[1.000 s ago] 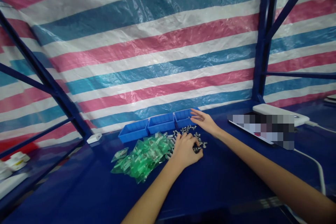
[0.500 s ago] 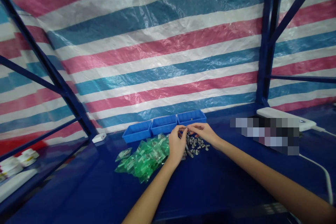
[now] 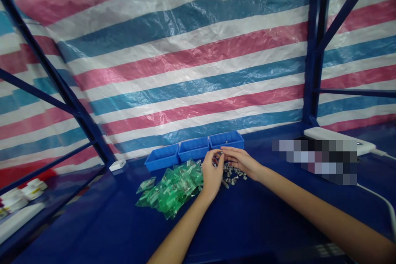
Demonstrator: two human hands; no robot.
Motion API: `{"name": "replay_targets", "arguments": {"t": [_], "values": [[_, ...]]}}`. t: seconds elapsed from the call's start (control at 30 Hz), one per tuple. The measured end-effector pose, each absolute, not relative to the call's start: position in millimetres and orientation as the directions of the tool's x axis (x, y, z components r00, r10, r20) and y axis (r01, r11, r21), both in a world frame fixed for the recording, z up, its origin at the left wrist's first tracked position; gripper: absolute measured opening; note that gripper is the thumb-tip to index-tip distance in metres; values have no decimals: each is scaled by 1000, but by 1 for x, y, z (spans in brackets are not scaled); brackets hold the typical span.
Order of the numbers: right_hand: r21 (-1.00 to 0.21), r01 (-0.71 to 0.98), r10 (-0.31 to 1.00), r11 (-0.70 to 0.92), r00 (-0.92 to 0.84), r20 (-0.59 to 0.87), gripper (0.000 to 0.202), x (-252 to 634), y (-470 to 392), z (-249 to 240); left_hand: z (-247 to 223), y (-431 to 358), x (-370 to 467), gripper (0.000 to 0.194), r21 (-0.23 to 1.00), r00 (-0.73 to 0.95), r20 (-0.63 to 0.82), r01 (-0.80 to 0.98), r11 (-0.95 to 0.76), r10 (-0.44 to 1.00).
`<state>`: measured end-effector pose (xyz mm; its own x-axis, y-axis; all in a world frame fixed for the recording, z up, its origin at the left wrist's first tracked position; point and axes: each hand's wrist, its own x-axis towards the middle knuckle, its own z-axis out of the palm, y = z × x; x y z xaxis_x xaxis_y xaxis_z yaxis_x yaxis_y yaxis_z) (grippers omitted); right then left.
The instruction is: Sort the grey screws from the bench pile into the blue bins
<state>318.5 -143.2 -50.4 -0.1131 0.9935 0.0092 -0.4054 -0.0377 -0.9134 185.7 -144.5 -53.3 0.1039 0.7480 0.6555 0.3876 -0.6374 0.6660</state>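
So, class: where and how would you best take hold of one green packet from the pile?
Probably by a loose corner of the stray green packet at the pile's left edge, coming from the left. It lies flat and apart, while the left hand and right hand crowd the other side.

Two bare forearms show, with no sleeve on either as far as the bottom edge of the view. The left hand (image 3: 213, 173) wears no glove, ring, watch or band that can be seen; behind its fingers (image 3: 220, 161) the wrist is plain. The right hand (image 3: 243, 160) is likewise uncovered, its fingers (image 3: 227, 152) slim and unadorned, and the wrist and long forearm behind them carry nothing. Nails are too small to make out.
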Motion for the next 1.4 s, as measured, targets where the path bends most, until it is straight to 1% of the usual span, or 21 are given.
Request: {"name": "replay_targets", "arguments": {"t": [0.17, 0.4, 0.67, 0.8, 0.93, 1.17, 1.3, 1.4], "values": [[-873, -479, 989, -91, -148, -22, 25, 319, -142, -51, -47, -149, 186, 18, 646, 115, 685, 363, -672, 720], [-846, -517, 970, -132, -244, -3, 29, 318, -145, -52, -48, -149, 185, 20, 653, 65, 703, 335, -679, 708], [-850, -503, 948, -155, -318, 16, 17, 312, -150, -50, -47, -149, 185, 19, 663, 47, 697, 339, -667, 716], [-845, -497, 938, -198, -346, -16, 17, 309, -152, -51, -46, -149, 185, 19, 669, 38, 691, 344, -659, 722], [-847, -487, 925, -213, -379, -15, 19, 308, -154, -49, -46, -149, 186, 20, 671, 33, 690, 345, -656, 723], [-887, -423, 938, -186, -345, -32, 19, 308, -156, -46, -46, -150, 185, 20, 665, 41, 692, 352, -658, 721], [-884, -437, 944, -167, -329, -15, 23, 309, -152, -49, -45, -152, 186, 17, 666, 38, 688, 365, -651, 725], [-881, -454, 959, -135, -285, 0, 25, 310, -147, -54, -44, -153, 188, 15, 656, 38, 689, 391, -646, 723]]}}
